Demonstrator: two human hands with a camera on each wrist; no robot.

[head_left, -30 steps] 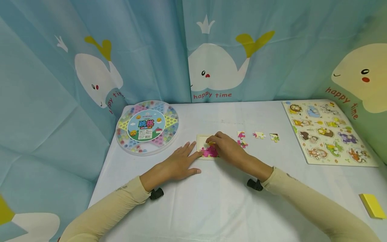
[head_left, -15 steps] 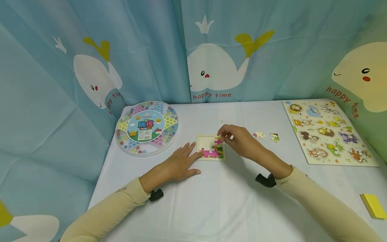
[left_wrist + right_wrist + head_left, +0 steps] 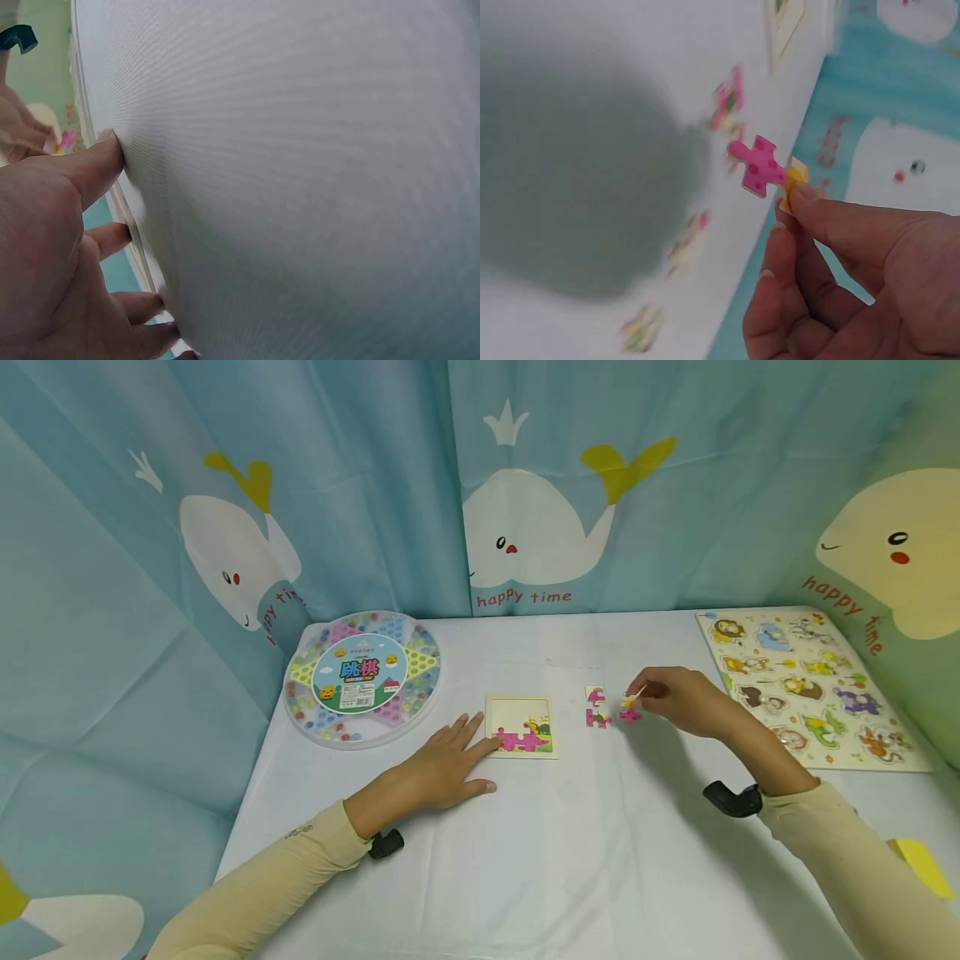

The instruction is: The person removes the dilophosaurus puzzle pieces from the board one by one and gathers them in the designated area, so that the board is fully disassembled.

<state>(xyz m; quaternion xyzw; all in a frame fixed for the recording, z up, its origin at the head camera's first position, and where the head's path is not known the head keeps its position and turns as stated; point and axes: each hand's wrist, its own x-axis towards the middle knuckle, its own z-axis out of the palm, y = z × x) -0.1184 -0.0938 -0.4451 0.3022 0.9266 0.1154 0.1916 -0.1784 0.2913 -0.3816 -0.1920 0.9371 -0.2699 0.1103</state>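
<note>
The right hand (image 3: 682,697) pinches a pink, dark-spotted jigsaw piece (image 3: 761,165) with a yellow and cream end between thumb and fingers, held up over the table right of the puzzle. The left hand (image 3: 444,768) lies with spread fingers on the table, its index fingertip over the left side of a small square puzzle frame (image 3: 556,727). Joined pink and green pieces (image 3: 523,741) fill the lower part and right side of this frame; its upper left shows bare wood. Two loose pieces, one pink and white (image 3: 595,695) and one pink and green (image 3: 597,718), lie between frame and right hand.
Two more loose pieces, a pale one (image 3: 688,244) and a green one (image 3: 641,330), lie on the white table near the right hand. A round marble board game (image 3: 362,681) sits at left, an animal peg board (image 3: 817,689) and a yellow block (image 3: 921,867) at right.
The right hand has moved from over the frame out to the right, carrying the pink jigsaw piece away from it. The left hand has stayed in place.
</note>
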